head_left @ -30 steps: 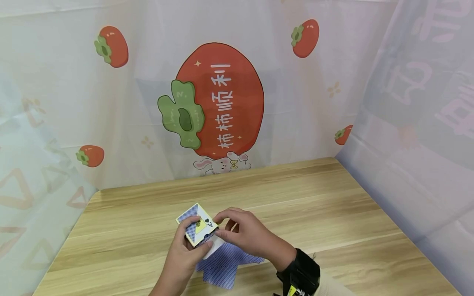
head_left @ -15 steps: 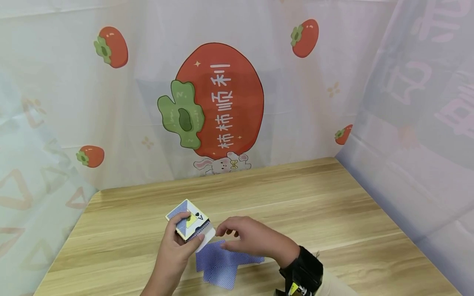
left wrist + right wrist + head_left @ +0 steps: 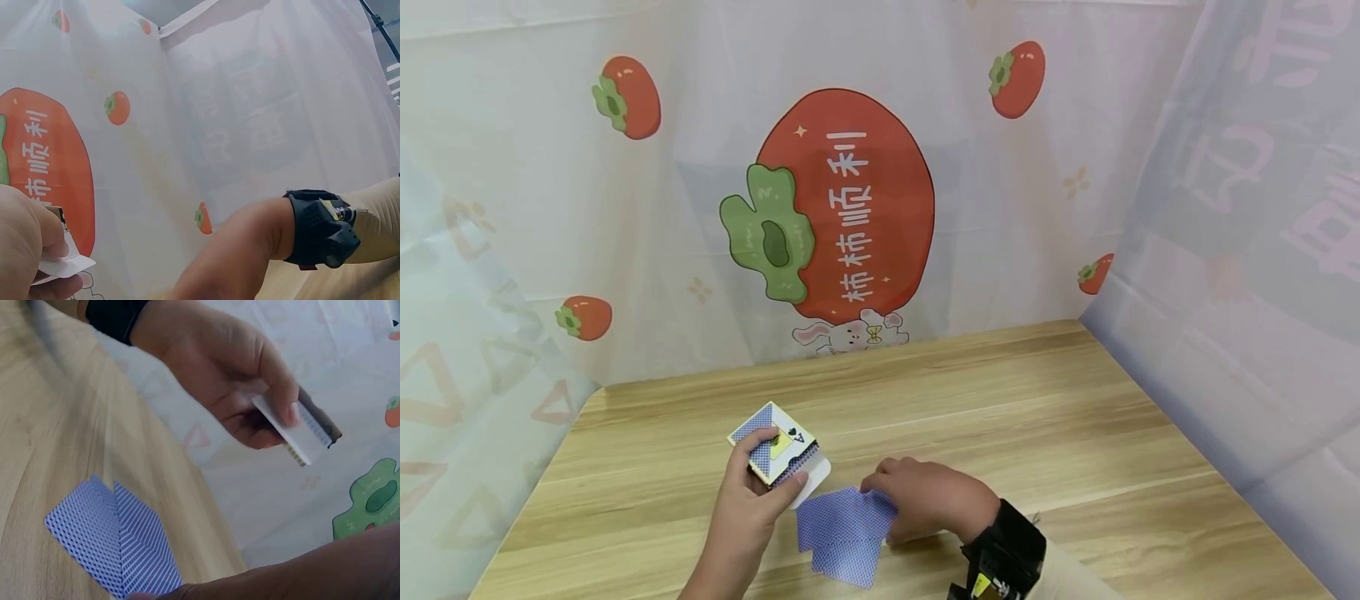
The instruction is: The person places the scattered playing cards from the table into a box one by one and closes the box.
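My left hand (image 3: pixel 748 492) holds a card box (image 3: pixel 775 442) above the table, tilted, its white end flap (image 3: pixel 294 437) folded out under the thumb. Blue and white patterned card backs show inside its open end. Below and to the right, several playing cards (image 3: pixel 842 529) lie face down in an overlapping spread. My right hand (image 3: pixel 936 500) is at the spread's right side and pinches cards there, fingers at the far edge and thumb nearer. Seen from the right wrist, part of the cards (image 3: pixel 144 537) is raised at an angle. The fingertips are mostly hidden in that view.
A wood-grain table (image 3: pixel 1037 417) lies under both hands. Behind it hangs a white cloth (image 3: pixel 985 208) printed with persimmons, and more cloth closes in the left and right sides. A black wrist strap (image 3: pixel 1007 542) sits on the right arm.
My right hand has left the box flap and come down to the right onto the cards, taking hold of their right side. My left hand has shifted left with the box.
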Available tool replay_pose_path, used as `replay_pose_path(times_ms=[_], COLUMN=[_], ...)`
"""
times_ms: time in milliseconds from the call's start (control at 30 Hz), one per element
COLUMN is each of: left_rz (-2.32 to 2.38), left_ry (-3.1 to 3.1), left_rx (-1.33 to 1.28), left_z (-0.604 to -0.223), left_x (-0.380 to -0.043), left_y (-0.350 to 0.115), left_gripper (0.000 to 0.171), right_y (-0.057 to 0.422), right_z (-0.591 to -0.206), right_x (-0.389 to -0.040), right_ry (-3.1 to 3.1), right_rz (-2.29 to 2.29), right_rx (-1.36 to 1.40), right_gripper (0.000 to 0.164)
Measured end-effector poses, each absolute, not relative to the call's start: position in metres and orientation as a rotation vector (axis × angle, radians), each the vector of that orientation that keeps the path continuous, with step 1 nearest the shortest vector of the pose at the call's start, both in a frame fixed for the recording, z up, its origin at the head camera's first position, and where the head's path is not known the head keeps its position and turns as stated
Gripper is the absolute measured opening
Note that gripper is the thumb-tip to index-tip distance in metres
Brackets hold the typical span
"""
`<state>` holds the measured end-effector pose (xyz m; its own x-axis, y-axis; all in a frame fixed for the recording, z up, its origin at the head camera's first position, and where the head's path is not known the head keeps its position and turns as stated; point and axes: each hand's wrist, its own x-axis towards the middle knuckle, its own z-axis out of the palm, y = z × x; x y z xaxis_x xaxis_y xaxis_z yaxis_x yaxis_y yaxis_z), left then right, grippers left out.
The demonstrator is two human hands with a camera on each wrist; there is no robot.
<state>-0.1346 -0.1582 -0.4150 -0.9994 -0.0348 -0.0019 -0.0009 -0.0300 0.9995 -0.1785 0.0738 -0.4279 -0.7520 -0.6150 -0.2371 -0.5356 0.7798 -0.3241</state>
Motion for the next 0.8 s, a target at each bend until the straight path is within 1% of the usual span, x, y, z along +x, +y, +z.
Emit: replay_pose_path(times_ms=[267,533,667,800], left_rz=[-2.25,-2.246,-2.251,-2.26], left_ry=[-2.158,-2.185,-2.185,-2.178], left_rx=[0.023,0.018,0.006,-0.005], left_z=[-0.416,-0.415,-0.415,-0.416], left_x=[-0.134,-0.134,-0.134,-0.134], left_y=[-0.158,-0.158,-0.158,-0.157], left_gripper=[0.071,0.07,0.069,0.069], right_y=[0.071,0.066,0.061,0.058], right_z=[-0.429,-0.432,-0.434,-0.436], right_x=[-0.175,-0.167,-0.162,-0.159], right_ry=[2.617,2.628,2.652,2.649], right_rz=[-0.224,-0.157,-0.098,-0.091], right_rx=[-0.871,-0.986,-1.063,-1.09], right_gripper=[0.078,0.084,0.085,0.081])
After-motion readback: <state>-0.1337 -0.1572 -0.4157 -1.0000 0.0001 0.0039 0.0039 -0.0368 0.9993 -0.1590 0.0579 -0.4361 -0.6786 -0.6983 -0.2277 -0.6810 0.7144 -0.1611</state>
